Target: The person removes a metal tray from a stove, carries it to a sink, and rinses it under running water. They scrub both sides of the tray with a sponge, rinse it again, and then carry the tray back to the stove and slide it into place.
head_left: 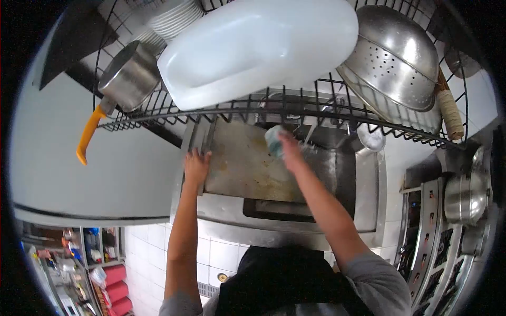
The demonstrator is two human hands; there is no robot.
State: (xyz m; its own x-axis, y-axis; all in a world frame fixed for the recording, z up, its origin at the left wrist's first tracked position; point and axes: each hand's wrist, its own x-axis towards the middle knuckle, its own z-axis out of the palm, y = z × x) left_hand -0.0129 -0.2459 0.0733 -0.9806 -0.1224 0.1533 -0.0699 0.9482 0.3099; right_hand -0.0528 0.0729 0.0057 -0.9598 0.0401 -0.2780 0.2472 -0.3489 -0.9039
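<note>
A flat, stained metal sheet point(240, 163) lies across the sink point(345, 181), spotted with brown marks. At its left edge my left hand point(196, 167) is closed on the rim, fingers curled over it. My right hand point(290, 147) is closed around a pale green-white cloth point(273, 141) and presses it on the upper right part of the sheet. Just right of that hand, a stream of water point(310, 135) falls from a tap partly hidden by the rack.
Overhead, a black wire rack point(253, 111) carries a white plastic tub point(258, 50), a metal colander point(392, 63), an orange-handled saucepan point(129, 76) and stacked plates point(176, 20). A metal bowl point(370, 139) sits at the sink's right. A stove point(429, 231) with pots stands farther right.
</note>
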